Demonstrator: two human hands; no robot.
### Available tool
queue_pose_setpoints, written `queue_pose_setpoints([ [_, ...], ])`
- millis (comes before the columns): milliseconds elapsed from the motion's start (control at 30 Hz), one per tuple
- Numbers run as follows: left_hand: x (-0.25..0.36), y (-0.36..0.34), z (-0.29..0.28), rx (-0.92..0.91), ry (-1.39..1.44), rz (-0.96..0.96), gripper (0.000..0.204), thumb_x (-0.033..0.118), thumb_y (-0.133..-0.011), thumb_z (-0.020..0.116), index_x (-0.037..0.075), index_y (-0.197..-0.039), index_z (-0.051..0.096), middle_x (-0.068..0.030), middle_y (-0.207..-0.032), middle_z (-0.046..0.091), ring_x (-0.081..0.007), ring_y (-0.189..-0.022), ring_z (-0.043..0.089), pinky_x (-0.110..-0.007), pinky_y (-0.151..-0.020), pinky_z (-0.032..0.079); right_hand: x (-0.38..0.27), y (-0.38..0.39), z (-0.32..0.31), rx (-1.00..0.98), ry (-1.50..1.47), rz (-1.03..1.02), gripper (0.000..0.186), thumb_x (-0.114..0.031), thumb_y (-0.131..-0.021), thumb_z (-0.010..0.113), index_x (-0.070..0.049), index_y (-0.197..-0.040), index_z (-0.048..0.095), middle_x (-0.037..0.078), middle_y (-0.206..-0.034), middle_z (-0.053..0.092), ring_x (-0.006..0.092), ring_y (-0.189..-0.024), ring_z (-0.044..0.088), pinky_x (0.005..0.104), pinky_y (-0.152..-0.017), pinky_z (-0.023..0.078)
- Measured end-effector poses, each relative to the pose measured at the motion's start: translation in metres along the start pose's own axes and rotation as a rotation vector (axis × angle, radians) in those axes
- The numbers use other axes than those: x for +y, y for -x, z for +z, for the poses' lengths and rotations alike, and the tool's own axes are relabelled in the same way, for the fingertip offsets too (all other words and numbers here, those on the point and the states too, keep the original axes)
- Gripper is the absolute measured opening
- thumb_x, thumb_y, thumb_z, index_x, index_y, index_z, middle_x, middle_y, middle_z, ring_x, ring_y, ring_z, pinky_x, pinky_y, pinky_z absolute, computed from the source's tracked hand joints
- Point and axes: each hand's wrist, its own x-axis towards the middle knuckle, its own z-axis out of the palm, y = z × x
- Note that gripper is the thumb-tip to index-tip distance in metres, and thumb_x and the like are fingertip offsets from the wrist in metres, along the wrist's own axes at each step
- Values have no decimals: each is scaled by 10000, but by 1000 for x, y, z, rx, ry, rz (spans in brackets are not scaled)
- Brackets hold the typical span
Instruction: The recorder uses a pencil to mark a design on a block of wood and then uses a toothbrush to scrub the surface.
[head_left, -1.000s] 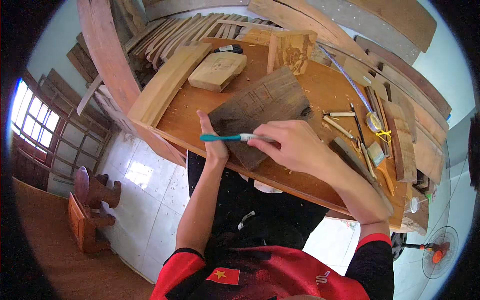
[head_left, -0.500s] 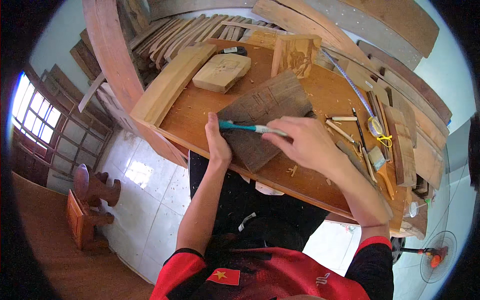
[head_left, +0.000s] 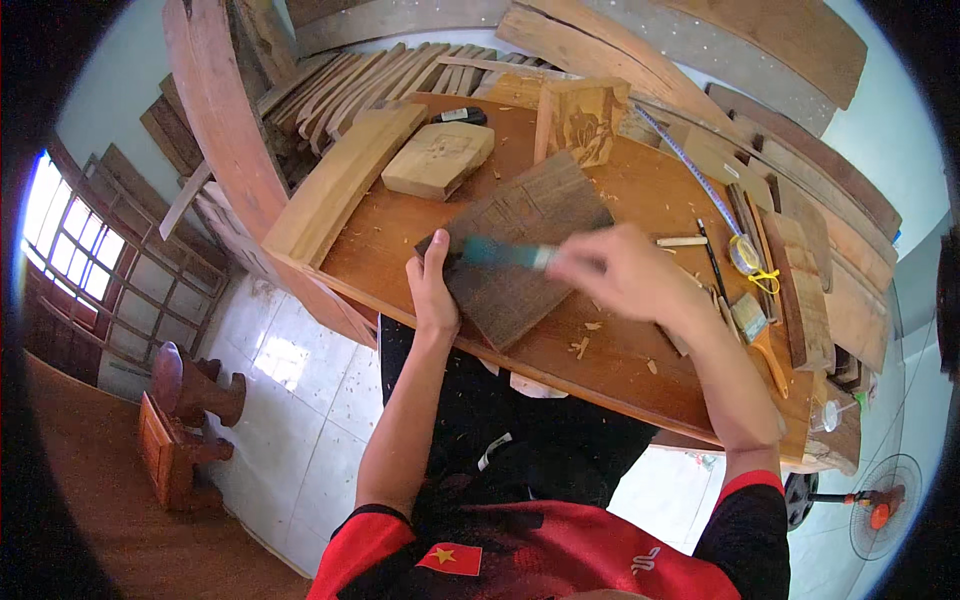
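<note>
A dark brown wooden board (head_left: 520, 285) with carved lines near its far side lies slanted at the table's front edge. My left hand (head_left: 432, 285) grips its left corner, thumb on top, the other fingers at the edge and partly hidden. Above the board, my right hand (head_left: 625, 270) holds a slim teal-and-white brush (head_left: 500, 252), shaped like a toothbrush. Motion smears the brush and my right fingertips, so I cannot tell whether the brush touches the wood.
Beyond the board lie a pale wood block (head_left: 440, 160), a long plank (head_left: 345, 185) and a carved panel (head_left: 583, 122). To the right are a tape measure (head_left: 745, 255), a flat paintbrush (head_left: 760, 335) and wooden-handled tools. Wood shavings (head_left: 580, 347) dot the table (head_left: 640, 200).
My right hand and the brush have shifted slightly right and are now blurred. The brush has come away from my left thumb, which now stands more upright on the board's corner.
</note>
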Motion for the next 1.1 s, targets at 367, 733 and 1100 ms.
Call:
queue_pose_setpoints([
  [367,17,18,9,-23,-77,81,416,350,-955,706,-22,-1121,626,-72,-1061,639,-165,-945,596,-318,-858,493,-5,-7,-20,-109,-11,125,313,-383,-993,650,-93,-997,766,177,-799,710,373,-726,673,441,-690,531],
  [733,16,17,5,2,-48,104,394,314,-945,717,-33,-1116,643,-88,-1048,657,-177,-959,607,-331,-885,493,-11,-11,-29,57,152,253,324,-389,-974,673,-85,-1015,776,179,-750,691,307,-672,663,430,-635,492],
  [1100,19,23,10,-29,-72,98,402,285,-954,711,-46,-1173,642,-83,-1089,662,-177,-973,609,-326,-885,491,-21,-6,-23,-323,-29,109,303,-377,-938,723,-81,-956,785,157,-723,695,342,-661,663,402,-610,497],
])
